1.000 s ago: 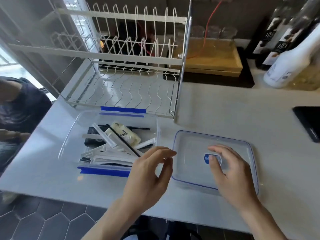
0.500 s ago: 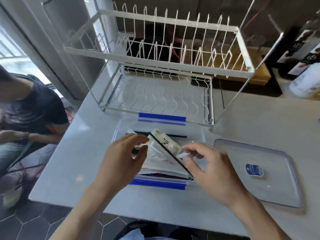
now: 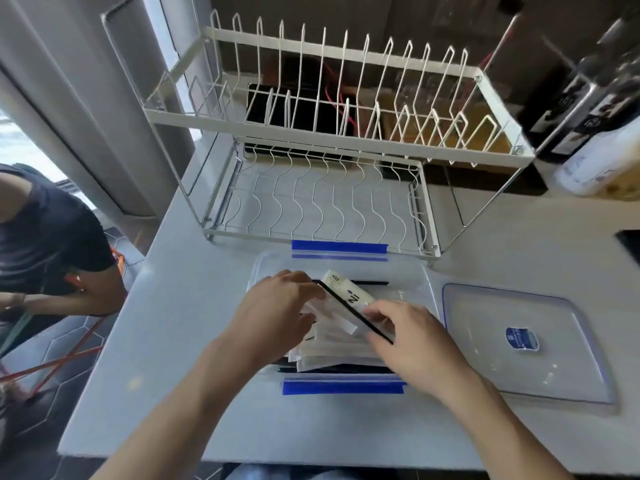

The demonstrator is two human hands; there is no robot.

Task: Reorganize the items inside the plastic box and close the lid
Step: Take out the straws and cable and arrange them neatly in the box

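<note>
A clear plastic box (image 3: 420,282) with blue clip flaps front and back sits open on the white counter. Inside lie several white wrapped packets (image 3: 337,353), a cream sachet (image 3: 348,294) and a thin black stick (image 3: 353,315) lying diagonally on top. My left hand (image 3: 277,313) reaches into the box's left half and grips the white packets at their left end. My right hand (image 3: 412,341) is over the right half, its fingers curled on the packets under the black stick. The clear lid (image 3: 519,341) with a blue round label lies flat on the counter to the right of the box.
A white two-tier wire dish rack (image 3: 322,168) stands right behind the box. Bottles (image 3: 595,157) stand at the back right, a dark flat object (image 3: 628,242) at the right edge. A seated person in a dark shirt (image 3: 45,244) is at the left, beyond the counter edge.
One second ago my right hand rested on the lid and my left hovered beside the box. Both hands have since moved into the box and taken hold of the packets.
</note>
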